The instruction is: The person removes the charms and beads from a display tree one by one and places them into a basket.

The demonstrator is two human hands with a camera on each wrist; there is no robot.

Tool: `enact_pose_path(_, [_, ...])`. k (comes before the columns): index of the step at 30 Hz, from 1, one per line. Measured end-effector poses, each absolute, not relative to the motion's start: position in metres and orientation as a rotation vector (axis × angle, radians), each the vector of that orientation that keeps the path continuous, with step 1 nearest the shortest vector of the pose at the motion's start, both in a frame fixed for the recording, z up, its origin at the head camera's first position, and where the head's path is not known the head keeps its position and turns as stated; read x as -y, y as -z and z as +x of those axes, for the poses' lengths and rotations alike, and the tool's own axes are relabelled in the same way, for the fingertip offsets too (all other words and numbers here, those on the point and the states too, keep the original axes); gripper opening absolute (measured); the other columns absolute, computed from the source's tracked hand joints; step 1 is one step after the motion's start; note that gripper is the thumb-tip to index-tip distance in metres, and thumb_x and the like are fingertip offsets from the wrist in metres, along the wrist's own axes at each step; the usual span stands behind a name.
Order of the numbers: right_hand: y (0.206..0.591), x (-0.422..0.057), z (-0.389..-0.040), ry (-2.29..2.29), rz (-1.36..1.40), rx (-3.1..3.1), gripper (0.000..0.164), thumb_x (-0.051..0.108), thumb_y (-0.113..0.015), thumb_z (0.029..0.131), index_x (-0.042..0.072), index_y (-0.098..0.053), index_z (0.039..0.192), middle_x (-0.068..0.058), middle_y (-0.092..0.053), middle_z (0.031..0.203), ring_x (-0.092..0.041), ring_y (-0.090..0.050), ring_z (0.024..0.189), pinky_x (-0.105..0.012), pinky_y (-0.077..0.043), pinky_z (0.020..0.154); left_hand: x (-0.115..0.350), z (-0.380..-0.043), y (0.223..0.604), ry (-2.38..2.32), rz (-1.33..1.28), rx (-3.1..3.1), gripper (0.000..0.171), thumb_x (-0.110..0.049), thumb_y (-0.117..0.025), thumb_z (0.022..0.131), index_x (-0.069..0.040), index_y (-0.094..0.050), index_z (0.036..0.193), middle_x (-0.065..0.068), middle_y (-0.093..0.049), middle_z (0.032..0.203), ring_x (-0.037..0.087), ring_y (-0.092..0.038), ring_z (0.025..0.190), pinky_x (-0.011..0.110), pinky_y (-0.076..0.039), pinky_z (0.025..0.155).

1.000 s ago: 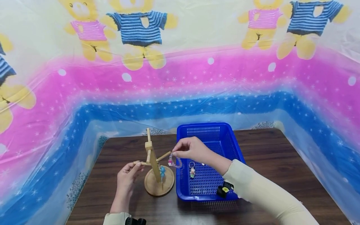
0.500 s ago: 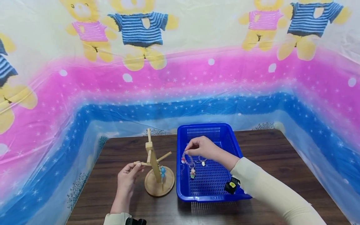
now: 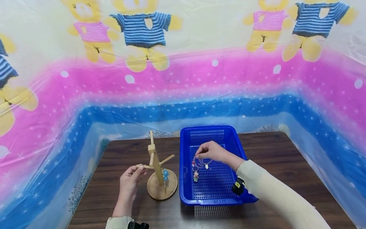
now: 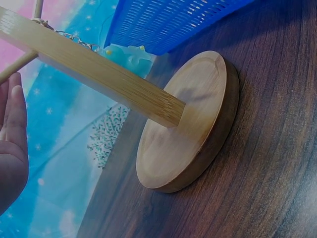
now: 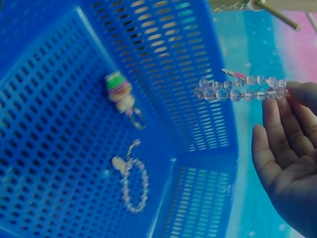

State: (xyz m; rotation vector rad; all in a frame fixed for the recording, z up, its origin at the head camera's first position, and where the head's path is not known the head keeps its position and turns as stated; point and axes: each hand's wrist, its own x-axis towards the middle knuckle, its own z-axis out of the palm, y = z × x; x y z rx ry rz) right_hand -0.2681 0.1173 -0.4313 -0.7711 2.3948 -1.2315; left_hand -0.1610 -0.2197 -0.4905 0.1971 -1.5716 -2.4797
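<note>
My right hand (image 3: 214, 151) pinches a clear pinkish beaded bracelet (image 5: 242, 93) between thumb and fingertips, and the loop hangs over the blue plastic basket (image 3: 220, 201). My left hand (image 3: 128, 183) grips the end of a peg (image 3: 146, 166) on the wooden stand (image 3: 157, 168). That stand has a round base and several pegs. From another of its pegs hangs a blue figure keychain (image 3: 166, 175) on a chain. Inside the basket lie a small figure keychain (image 5: 120, 93) with a green top and a second beaded bracelet (image 5: 134, 188) with a pale charm.
The stand's round base (image 3: 162, 190) sits on the dark wood table (image 3: 271, 165), just left of the basket. A patterned cloth (image 3: 177, 86) with printed bears rises behind and at both sides of the table.
My right hand has moved right with the bracelet, away from a peg of the stand to above the basket. The left hand stays at its peg.
</note>
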Motion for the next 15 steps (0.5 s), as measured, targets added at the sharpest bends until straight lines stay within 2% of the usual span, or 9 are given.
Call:
enact_pose_path(2, [0.435, -0.119, -0.270, 1.204, -0.791, -2.384, 0.013, 0.014, -0.070, 0.097, 0.005, -0.078, 0.102, -0.019, -0.077, 0.103, -0.011, -0.068, 0.081, -0.041, -0.063, 0.082, 0.220, -0.161, 0.490, 2.476, 0.214, 1.584, 0.031, 0.005, -0.060, 0.099, -0.018, -0.072, 0.082, -0.008, -0.079, 0.085, 0.001, -0.075, 0.077, 0.016, -0.063, 0.074])
enact_pose_path(5, [0.440, -0.122, -0.273, 1.165, -0.828, -2.363, 0.014, 0.011, -0.069, 0.097, 0.002, -0.077, 0.103, -0.022, -0.076, 0.104, -0.009, -0.068, 0.080, -0.032, -0.063, 0.078, 0.220, -0.161, 0.489, 2.472, 0.221, 1.597, 0.031, 0.005, -0.060, 0.099, -0.018, -0.072, 0.082, -0.009, -0.079, 0.084, 0.001, -0.075, 0.077, 0.016, -0.063, 0.075])
enact_pose_path(7, [0.443, -0.123, -0.274, 1.147, -0.843, -2.354, 0.014, 0.010, -0.068, 0.097, 0.001, -0.077, 0.104, -0.021, -0.077, 0.104, -0.009, -0.068, 0.080, -0.026, -0.062, 0.076, 0.220, -0.161, 0.488, 2.472, 0.220, 1.598, 0.031, 0.005, -0.060, 0.099, -0.018, -0.072, 0.082, -0.009, -0.079, 0.084, 0.001, -0.075, 0.077, 0.016, -0.063, 0.075])
enact_pose_path(9, [0.447, -0.124, -0.276, 1.128, -0.856, -2.346, 0.015, 0.010, -0.068, 0.097, 0.001, -0.077, 0.104, -0.018, -0.077, 0.102, -0.008, -0.067, 0.079, -0.025, -0.061, 0.074, 0.220, -0.161, 0.489, 2.470, 0.218, 1.598, 0.031, 0.005, -0.060, 0.099, -0.018, -0.072, 0.082, -0.009, -0.079, 0.084, 0.001, -0.075, 0.077, 0.016, -0.063, 0.074])
enact_pose_path(11, [0.450, -0.126, -0.277, 1.112, -0.863, -2.336, 0.015, 0.010, -0.068, 0.097, 0.000, -0.077, 0.103, -0.017, -0.078, 0.099, -0.006, -0.067, 0.078, -0.031, -0.062, 0.076, 0.220, -0.161, 0.489, 2.470, 0.212, 1.592, 0.032, 0.006, -0.060, 0.099, -0.019, -0.072, 0.082, -0.009, -0.079, 0.084, 0.001, -0.075, 0.077, 0.015, -0.063, 0.074])
enact_pose_path(15, [0.457, -0.129, -0.278, 1.096, -0.854, -2.297, 0.015, 0.008, -0.067, 0.096, -0.001, -0.077, 0.103, -0.017, -0.078, 0.096, -0.004, -0.065, 0.073, -0.050, -0.063, 0.081, 0.220, -0.161, 0.491, 2.474, 0.188, 1.575, 0.033, 0.007, -0.059, 0.099, -0.019, -0.073, 0.082, -0.007, -0.080, 0.085, 0.001, -0.075, 0.077, 0.015, -0.063, 0.073])
